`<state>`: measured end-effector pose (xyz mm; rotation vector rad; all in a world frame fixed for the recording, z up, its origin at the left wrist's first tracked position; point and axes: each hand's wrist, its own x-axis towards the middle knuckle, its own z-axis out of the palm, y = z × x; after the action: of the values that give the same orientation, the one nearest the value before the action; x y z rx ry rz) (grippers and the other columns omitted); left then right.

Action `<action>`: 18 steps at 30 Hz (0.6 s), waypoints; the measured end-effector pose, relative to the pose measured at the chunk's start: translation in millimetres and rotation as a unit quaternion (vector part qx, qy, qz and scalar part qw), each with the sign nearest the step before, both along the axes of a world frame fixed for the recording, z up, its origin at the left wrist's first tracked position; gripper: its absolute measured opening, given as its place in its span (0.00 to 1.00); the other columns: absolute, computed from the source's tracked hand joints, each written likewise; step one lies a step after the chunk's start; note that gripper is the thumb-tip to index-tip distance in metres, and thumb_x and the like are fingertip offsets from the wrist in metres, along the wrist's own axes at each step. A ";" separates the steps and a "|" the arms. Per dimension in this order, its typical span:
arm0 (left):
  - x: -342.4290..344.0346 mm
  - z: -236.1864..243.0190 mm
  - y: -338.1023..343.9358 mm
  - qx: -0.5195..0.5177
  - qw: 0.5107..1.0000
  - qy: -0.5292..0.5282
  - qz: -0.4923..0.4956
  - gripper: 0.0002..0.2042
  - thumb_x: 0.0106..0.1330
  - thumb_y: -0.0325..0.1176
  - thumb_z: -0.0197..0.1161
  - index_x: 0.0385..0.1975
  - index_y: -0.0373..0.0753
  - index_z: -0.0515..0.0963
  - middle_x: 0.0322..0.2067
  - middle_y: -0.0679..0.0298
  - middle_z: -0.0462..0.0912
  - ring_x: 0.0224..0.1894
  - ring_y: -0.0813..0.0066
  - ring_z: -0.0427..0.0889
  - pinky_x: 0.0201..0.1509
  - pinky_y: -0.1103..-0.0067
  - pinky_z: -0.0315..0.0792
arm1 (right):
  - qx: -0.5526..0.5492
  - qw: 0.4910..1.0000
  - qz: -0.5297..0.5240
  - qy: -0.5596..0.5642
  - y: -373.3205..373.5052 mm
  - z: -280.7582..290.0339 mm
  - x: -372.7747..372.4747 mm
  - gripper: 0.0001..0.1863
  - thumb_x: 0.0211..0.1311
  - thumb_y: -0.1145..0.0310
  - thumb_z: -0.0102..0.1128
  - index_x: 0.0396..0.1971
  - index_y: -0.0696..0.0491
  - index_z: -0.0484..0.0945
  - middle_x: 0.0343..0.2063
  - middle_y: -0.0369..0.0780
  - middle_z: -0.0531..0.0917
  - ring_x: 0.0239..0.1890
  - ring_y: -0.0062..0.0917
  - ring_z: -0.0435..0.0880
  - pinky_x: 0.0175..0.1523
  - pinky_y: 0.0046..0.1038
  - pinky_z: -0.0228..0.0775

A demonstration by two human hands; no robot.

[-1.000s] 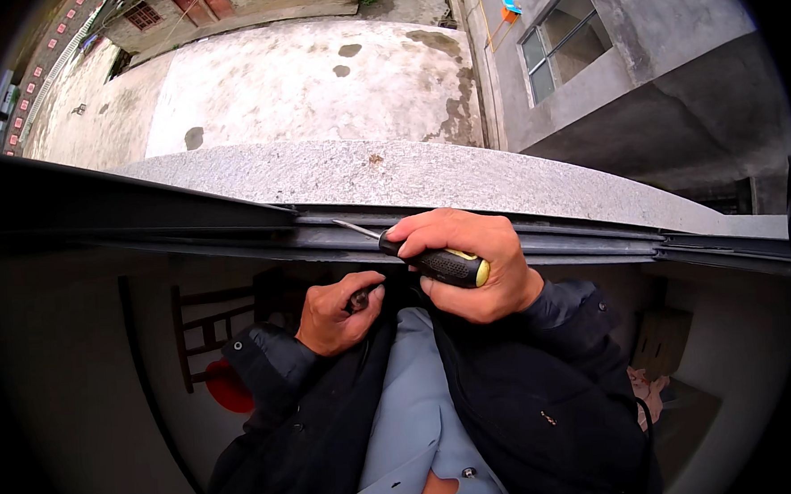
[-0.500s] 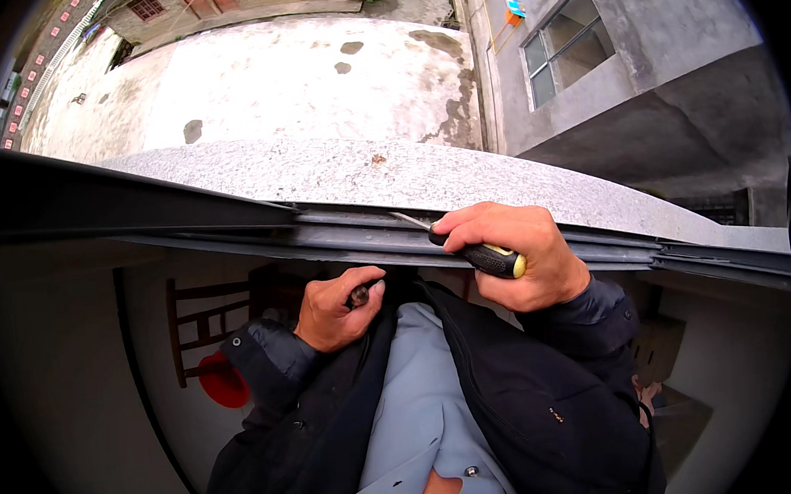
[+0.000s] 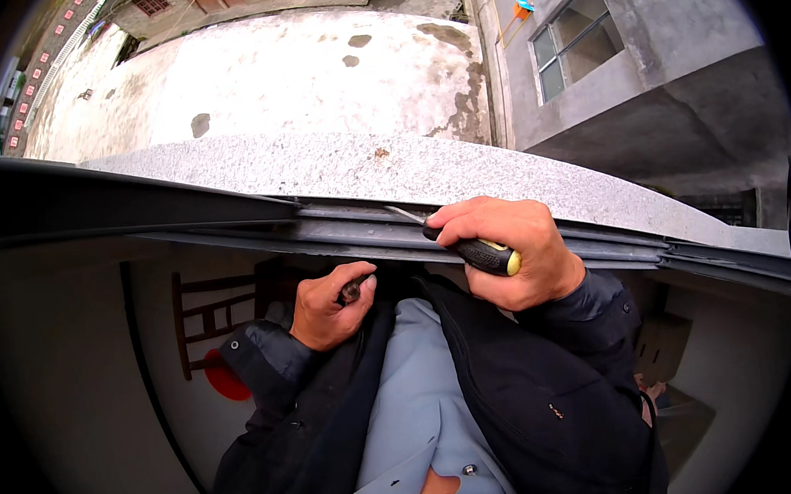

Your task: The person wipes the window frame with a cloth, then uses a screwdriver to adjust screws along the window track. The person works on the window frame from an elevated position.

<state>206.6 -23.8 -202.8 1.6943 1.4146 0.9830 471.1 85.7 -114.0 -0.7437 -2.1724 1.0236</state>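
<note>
My right hand (image 3: 530, 244) is wrapped round the black and yellow handle of a screwdriver (image 3: 490, 256). The metal shaft points up and left, and its tip meets the far grooves of the grey sliding-window track (image 3: 359, 233). Lower and to the left, my left hand (image 3: 323, 309) is closed round a dark, rod-like thing (image 3: 350, 291). Only its rounded brownish end shows between thumb and fingers, so its kind is unclear. That hand is just on the near side of the track, apart from the screwdriver.
Beyond the track runs a speckled pale stone sill (image 3: 320, 166), with a paved yard (image 3: 271, 84) far below. A dark window frame (image 3: 124, 194) covers the track's left part. Indoors, a wooden chair (image 3: 181, 325) and a red round thing (image 3: 227, 377) stand at lower left.
The screwdriver and my right hand have shifted slightly left along the track. My left hand has also moved a little left, still closed. The whole view has turned slightly.
</note>
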 end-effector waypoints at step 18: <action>-0.8 -7.0 -1.8 -0.002 1.000 -0.017 0.001 0.10 0.65 0.24 0.72 0.44 0.36 0.86 0.20 0.65 0.78 0.19 0.83 0.74 0.26 0.82 0.69 | -0.118 0.968 -0.219 0.027 -28.8 -7.3 1.7 0.11 0.54 0.74 0.76 0.37 0.59 0.86 0.29 0.39 0.89 0.31 0.18 0.88 0.39 0.20 0.78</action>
<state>205.9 -25.6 -209.8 1.6650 1.3963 1.0045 472.8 56.9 -121.3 -1.2248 -1.7438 1.0554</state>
